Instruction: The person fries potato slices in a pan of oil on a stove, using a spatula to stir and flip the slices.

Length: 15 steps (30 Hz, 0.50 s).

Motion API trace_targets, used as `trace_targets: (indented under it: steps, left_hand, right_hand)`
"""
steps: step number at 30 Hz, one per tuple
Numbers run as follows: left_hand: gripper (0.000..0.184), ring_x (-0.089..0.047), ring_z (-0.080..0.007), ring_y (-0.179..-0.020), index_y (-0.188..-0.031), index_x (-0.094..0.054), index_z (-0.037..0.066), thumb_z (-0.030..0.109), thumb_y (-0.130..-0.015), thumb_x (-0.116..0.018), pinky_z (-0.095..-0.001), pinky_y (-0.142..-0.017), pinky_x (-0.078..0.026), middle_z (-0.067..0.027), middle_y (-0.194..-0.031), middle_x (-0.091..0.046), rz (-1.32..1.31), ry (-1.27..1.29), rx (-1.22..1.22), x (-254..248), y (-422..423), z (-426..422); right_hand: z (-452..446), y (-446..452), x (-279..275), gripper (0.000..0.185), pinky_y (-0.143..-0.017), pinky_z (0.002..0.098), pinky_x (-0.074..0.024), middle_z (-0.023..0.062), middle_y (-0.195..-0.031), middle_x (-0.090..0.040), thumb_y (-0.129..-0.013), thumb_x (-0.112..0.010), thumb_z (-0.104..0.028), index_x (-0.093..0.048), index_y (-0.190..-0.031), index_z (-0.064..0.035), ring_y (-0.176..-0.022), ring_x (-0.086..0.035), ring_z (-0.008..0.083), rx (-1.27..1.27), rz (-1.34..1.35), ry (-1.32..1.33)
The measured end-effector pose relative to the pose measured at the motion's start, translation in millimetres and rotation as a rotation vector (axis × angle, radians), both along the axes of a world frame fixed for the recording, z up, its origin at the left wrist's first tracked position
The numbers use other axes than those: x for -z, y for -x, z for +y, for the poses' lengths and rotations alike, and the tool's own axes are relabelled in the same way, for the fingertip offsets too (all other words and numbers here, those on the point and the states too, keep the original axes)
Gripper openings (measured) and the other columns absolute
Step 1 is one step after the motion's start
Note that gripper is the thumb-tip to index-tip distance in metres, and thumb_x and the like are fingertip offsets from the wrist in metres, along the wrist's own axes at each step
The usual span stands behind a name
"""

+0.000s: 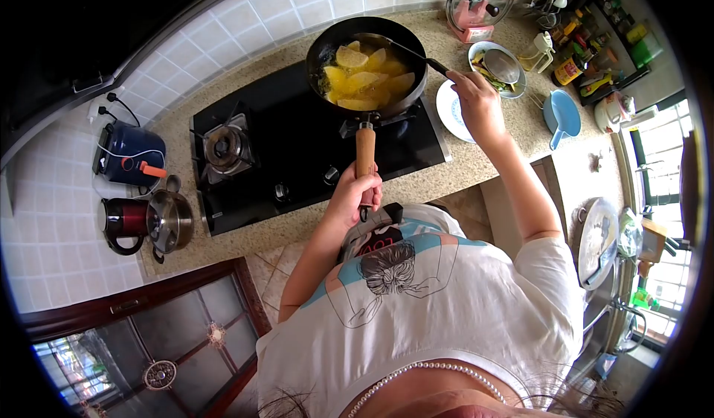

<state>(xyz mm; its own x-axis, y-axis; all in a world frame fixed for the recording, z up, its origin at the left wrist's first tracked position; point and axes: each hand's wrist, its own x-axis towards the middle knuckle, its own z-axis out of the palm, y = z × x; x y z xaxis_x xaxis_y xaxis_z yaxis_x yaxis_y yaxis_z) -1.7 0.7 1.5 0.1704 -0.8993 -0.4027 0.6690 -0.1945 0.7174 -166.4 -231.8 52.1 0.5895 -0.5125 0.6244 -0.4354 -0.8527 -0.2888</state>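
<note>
My left hand [355,195] is closed round the wooden handle [365,150] of a black wok [419,83] on the right burner. Several pale, half-round slices of food [363,82] lie in bubbling yellow oil inside it. From the right, my right hand [480,104] grips the black handle of a metal spatula [405,48]. The spatula's head reaches over the far side of the wok, and its exact shape is hard to make out. Below my right hand is a white plate [449,113], partly covered by the hand.
A bowl of cut vegetables [513,87] with a strainer [501,67] stands right of the wok, near a blue dipper [563,113] and sauce bottles [571,68]. Left are a bare burner [225,149], a dark blue appliance [132,152], a red kettle [123,221] and a steel pot [171,221].
</note>
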Motion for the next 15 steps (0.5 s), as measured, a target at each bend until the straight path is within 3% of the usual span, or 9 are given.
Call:
trace_targets:
  steps: [5,8,15]
  left_hand:
    - [0.019,-0.051,-0.0126,-0.049,-0.093,-0.044,0.006,0.006,-0.079,-0.056,-0.0265,-0.04,-0.041,-0.0054,-0.065,-0.052,-0.004,0.006,0.004,2,0,-1]
    - [0.019,-0.051,-0.0125,-0.049,-0.093,-0.043,0.005,0.006,-0.079,-0.056,-0.0263,-0.04,-0.041,-0.0053,-0.066,-0.052,-0.002,0.002,0.005,2,0,-1]
    - [0.019,-0.052,-0.0124,-0.049,-0.093,-0.044,0.005,0.005,-0.079,-0.056,-0.026,-0.04,-0.042,-0.0049,-0.065,-0.052,0.0,-0.005,-0.003,1,0,-1]
  right_hand:
    - [7,15,-23,0.023,-0.067,0.0399,-0.0512,0.0122,-0.083,-0.058,-0.081,-0.06,-0.001,-0.066,-0.104,-0.0065,-0.076,-0.063,0.0319,-0.044,0.046,-0.125]
    - [11,19,-41,0.023,-0.067,0.0397,-0.0514,0.0121,-0.083,-0.058,-0.081,-0.06,0.0,-0.066,-0.102,-0.0058,-0.076,-0.063,0.0321,-0.044,0.035,-0.068]
    - [6,14,-30,0.02,-0.067,0.0405,-0.0504,0.013,-0.083,-0.059,-0.081,-0.062,-0.001,-0.066,-0.101,-0.0051,-0.077,-0.063,0.0326,-0.019,0.073,-0.079]
